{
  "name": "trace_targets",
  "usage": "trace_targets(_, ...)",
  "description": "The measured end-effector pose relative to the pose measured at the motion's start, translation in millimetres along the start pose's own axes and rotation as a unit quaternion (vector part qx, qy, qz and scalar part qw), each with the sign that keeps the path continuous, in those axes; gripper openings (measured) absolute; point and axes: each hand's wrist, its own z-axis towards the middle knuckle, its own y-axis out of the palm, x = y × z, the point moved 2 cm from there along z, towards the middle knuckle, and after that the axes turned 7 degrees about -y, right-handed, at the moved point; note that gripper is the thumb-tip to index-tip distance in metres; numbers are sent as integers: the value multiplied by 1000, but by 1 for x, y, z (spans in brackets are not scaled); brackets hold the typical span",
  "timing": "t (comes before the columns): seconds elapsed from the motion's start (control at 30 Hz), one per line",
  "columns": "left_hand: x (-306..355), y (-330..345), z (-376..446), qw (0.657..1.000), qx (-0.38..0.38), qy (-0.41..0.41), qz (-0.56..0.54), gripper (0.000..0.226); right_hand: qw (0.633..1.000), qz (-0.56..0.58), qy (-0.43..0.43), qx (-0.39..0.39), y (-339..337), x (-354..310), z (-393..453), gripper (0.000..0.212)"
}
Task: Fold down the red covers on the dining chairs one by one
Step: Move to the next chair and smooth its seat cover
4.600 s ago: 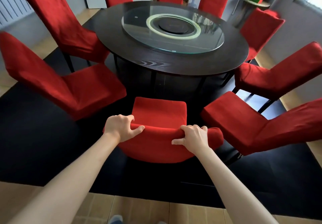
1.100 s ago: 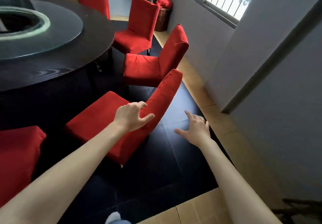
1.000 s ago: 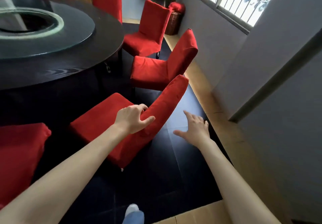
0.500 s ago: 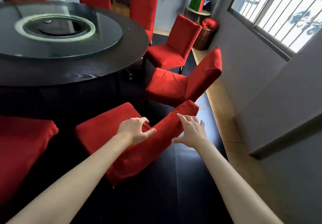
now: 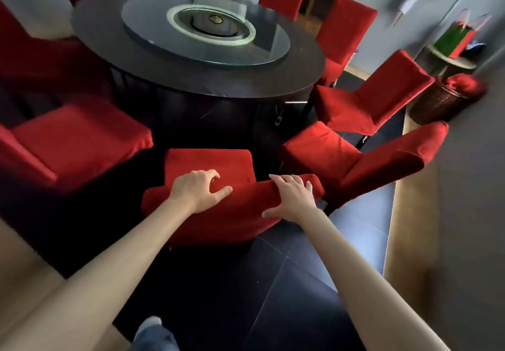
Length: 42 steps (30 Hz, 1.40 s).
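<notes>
L hand [image 5: 197, 191] grips chair-back cover [image 5: 232, 208], fingers curled over top; R hand [image 5: 292, 197] lies flat, fingers released. One-sided pull w/o R grip could bunch fabric.

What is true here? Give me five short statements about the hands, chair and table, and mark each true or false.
1. Both hands, the left hand and the right hand, are on the nearest chair's backrest. True.
2. The round table has a glass turntable on it. True.
3. The right hand holds a green bag. False: it rests on the backrest, fingers fairly straight.
4. The chair covers are blue. False: red.
5. A wicker basket stands at right. True.
</notes>
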Motion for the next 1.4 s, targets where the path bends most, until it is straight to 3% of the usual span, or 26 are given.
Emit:
trace_targets(0.5,-12,-1,-33,992,87,-51,78,76,999,-33,-42,-5,12,4,23,97)
trace_targets(1.13,-34,-8,-9,993,94,-3,78,83,999,-8,-13,50,17,-17,17,76)
trace_targets(1.4,-51,-13,11,991,100,2,87,83,999,-18,8,50,18,-33,33,79)
